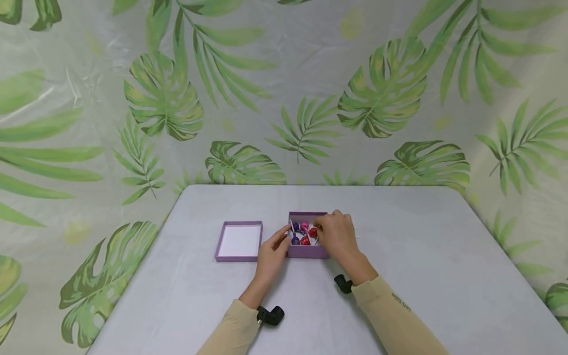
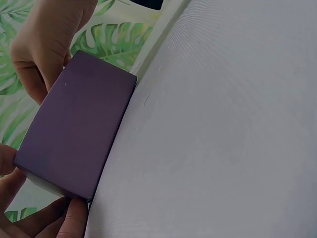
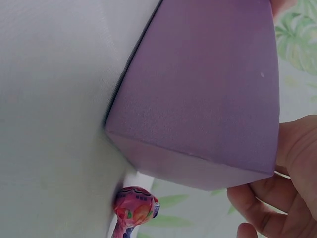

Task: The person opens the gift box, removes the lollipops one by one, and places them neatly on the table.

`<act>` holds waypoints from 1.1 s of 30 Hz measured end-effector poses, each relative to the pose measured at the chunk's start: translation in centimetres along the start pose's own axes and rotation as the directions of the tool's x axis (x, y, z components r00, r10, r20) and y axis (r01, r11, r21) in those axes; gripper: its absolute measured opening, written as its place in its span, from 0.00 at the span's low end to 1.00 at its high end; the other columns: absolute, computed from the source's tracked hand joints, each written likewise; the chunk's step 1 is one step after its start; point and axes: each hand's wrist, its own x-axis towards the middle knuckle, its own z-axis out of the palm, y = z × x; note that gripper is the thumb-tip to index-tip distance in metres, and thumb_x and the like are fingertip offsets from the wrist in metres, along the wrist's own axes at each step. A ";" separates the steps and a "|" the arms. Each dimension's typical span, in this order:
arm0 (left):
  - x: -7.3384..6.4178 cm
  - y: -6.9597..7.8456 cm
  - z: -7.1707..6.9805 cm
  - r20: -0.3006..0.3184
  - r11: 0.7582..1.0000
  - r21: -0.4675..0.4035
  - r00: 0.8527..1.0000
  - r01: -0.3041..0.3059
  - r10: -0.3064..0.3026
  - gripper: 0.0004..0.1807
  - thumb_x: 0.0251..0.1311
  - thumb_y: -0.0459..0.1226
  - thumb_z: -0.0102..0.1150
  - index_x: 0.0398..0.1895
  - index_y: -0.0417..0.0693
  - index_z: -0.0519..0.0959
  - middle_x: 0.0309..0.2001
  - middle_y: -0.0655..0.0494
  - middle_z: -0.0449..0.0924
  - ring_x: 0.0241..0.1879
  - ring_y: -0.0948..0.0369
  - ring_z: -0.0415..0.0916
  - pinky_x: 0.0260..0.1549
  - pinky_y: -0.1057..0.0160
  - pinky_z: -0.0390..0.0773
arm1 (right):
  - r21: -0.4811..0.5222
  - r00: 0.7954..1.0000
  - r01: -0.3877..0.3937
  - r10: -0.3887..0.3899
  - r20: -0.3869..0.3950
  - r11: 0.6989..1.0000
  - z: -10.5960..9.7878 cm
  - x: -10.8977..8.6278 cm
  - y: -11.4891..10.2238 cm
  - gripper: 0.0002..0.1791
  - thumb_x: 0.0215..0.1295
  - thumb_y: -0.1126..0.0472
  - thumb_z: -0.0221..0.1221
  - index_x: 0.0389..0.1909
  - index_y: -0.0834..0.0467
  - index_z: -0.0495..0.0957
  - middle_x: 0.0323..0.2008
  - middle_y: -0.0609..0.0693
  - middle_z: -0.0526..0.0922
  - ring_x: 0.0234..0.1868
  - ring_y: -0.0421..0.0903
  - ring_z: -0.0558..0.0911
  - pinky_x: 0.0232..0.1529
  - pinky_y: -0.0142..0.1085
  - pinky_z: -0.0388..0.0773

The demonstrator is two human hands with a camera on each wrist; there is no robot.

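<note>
An open purple box (image 1: 309, 252) holds several lollipops, among them a pink one (image 1: 304, 225), a dark purple one (image 1: 295, 241) and a red one (image 1: 304, 240). My left hand (image 1: 271, 252) holds the box's left end, thumb and fingers at its corners in the left wrist view. Over the box's right side, my right hand (image 1: 338, 235) reaches in with bent fingers at another red lollipop (image 1: 312, 231); its thumb is hidden in the head view. In the right wrist view, some of its fingers (image 3: 270, 198) hang outside the right wall.
The box's purple lid (image 1: 238, 258) lies inside up to the left, showing its white inside. A pink-wrapped lollipop (image 3: 134, 206) lies on the table beyond the box's right end, where white sticks (image 1: 357, 232) show past my right hand. Behind the table (image 1: 426, 256) hangs a leaf-patterned cloth (image 1: 306, 74).
</note>
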 end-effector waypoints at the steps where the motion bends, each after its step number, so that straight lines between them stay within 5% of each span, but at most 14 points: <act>1: -0.1 0.2 0.0 0.000 1.000 -0.001 1.000 0.000 0.000 0.20 0.72 0.34 0.57 0.64 0.44 0.78 0.59 0.37 0.79 0.53 0.51 0.79 0.39 0.70 0.79 | 0.005 1.000 -0.001 0.001 -0.006 1.000 0.0 0.0 0.1 0.07 0.56 0.66 0.69 0.32 0.51 0.91 0.28 0.45 0.87 0.28 0.47 0.74 0.32 0.44 0.68; 25: 0.1 -0.1 0.4 -0.039 1.000 0.004 0.999 -0.004 0.004 0.19 0.70 0.32 0.58 0.63 0.44 0.80 0.57 0.36 0.80 0.53 0.48 0.80 0.38 0.71 0.78 | 0.116 0.997 -0.059 0.064 -0.040 0.992 -1.9 0.1 0.3 0.05 0.58 0.65 0.69 0.33 0.52 0.90 0.28 0.46 0.87 0.31 0.48 0.76 0.38 0.46 0.71; 33: 1.7 -4.3 0.7 -0.035 1.000 0.025 0.999 -0.013 0.014 0.19 0.70 0.41 0.60 0.63 0.59 0.81 0.57 0.48 0.82 0.55 0.55 0.79 0.46 0.62 0.81 | 0.129 0.997 -0.048 0.056 -0.060 0.990 -2.9 0.2 0.4 0.05 0.58 0.65 0.69 0.33 0.53 0.91 0.28 0.46 0.87 0.30 0.47 0.76 0.37 0.45 0.71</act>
